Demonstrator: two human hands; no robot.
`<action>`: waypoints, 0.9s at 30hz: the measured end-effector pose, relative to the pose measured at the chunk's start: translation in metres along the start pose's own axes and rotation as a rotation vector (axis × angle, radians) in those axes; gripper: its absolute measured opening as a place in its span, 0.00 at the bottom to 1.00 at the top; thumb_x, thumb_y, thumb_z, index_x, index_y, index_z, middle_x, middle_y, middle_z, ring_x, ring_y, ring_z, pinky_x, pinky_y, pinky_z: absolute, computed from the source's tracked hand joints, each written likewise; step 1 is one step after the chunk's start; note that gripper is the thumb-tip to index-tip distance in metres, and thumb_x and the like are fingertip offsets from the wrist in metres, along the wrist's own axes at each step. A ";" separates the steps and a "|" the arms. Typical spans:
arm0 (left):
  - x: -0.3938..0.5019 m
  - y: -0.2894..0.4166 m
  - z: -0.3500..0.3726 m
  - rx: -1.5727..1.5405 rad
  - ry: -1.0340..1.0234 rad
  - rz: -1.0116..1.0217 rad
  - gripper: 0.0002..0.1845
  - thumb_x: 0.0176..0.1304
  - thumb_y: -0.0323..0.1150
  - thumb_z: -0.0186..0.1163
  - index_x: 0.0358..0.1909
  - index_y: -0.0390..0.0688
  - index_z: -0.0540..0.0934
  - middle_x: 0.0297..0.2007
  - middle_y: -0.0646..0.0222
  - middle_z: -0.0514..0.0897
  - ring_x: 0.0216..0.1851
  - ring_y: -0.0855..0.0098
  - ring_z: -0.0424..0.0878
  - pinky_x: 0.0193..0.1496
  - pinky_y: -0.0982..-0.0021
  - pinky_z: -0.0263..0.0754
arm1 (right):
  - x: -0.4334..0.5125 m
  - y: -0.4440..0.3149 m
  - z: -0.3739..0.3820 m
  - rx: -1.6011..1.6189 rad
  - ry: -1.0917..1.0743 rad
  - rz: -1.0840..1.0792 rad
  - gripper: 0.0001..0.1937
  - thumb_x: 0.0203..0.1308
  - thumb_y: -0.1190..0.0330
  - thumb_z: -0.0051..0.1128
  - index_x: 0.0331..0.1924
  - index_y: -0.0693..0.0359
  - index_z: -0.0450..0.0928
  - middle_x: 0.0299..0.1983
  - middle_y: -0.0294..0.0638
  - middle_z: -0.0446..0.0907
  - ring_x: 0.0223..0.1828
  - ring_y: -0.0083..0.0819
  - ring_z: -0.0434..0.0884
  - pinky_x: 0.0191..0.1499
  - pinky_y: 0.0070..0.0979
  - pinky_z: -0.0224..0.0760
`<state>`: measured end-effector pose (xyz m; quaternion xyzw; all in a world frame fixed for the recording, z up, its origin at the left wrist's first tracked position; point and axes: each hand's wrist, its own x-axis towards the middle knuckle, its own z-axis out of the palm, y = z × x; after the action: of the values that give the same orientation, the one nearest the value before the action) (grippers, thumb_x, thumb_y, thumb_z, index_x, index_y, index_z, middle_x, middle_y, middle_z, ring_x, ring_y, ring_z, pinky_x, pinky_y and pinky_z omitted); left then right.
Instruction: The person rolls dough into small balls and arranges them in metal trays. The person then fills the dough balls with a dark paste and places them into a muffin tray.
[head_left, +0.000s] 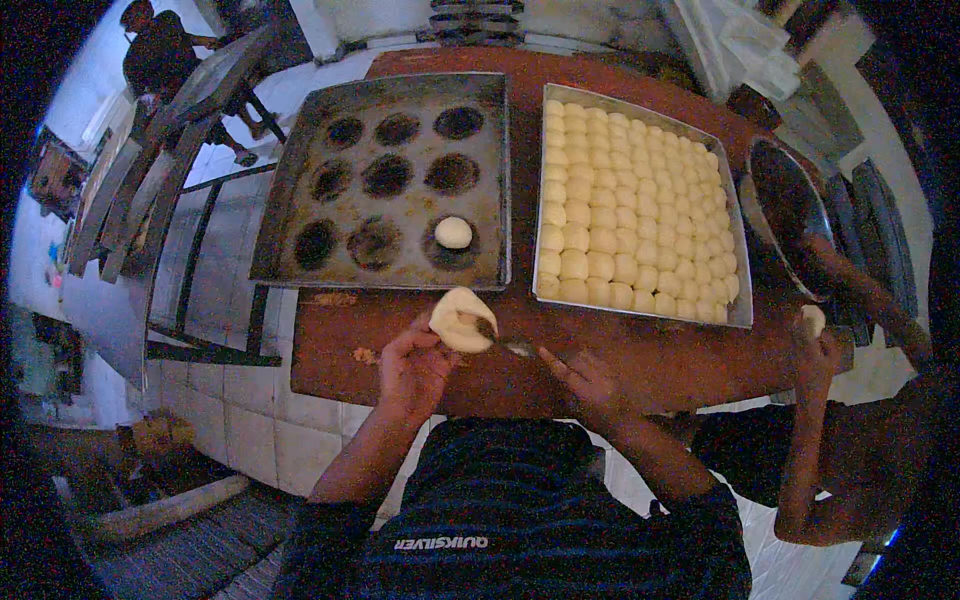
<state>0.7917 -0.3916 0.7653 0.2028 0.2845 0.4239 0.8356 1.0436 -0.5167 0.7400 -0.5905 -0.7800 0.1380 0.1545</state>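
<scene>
In my left hand (420, 367) is a flattened piece of dough (454, 319), held up just in front of a dark baking tray. My right hand (589, 379) grips a spoon (517, 348), whose bowl rests on the dough with some brownish filling (466, 318). The worn metal baking tray (409, 199) has round dark marks, and one white dough ball (454, 233) sits on the near right mark. Right of it, a metal tray (637, 306) is packed with rows of pale dough balls (626, 202).
Both trays stand on a reddish-brown table (637, 352). At right a co-worker's hand (817, 349) holds a dough piece (812, 321), the other arm reaching toward a large metal basin (784, 217). Another person (161, 56) stands far left by a wooden table (202, 105).
</scene>
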 end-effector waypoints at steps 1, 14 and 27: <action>0.001 0.000 0.001 0.010 0.003 0.017 0.30 0.53 0.30 0.50 0.61 0.33 0.69 0.58 0.60 0.75 0.60 0.65 0.73 0.62 0.62 0.69 | -0.003 0.003 -0.001 0.002 -0.039 0.062 0.33 0.53 0.72 0.58 0.67 0.60 0.65 0.39 0.47 0.77 0.37 0.43 0.77 0.44 0.37 0.74; -0.019 -0.044 0.099 0.688 -0.412 0.115 0.34 0.63 0.22 0.50 0.72 0.37 0.55 0.68 0.57 0.64 0.70 0.63 0.61 0.69 0.63 0.58 | 0.027 -0.016 -0.099 0.349 0.496 -0.004 0.28 0.44 0.61 0.74 0.52 0.58 0.80 0.46 0.43 0.77 0.50 0.40 0.73 0.56 0.38 0.65; 0.030 -0.048 0.103 0.329 -0.176 -0.096 0.16 0.75 0.42 0.47 0.49 0.40 0.73 0.41 0.68 0.80 0.40 0.77 0.78 0.41 0.73 0.73 | 0.026 -0.037 -0.092 -0.102 0.543 -0.191 0.19 0.46 0.67 0.67 0.46 0.55 0.84 0.43 0.37 0.75 0.45 0.35 0.73 0.51 0.36 0.61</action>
<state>0.9010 -0.4031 0.8061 0.3590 0.2850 0.3118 0.8322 1.0414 -0.4985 0.8409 -0.5367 -0.7682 -0.0798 0.3399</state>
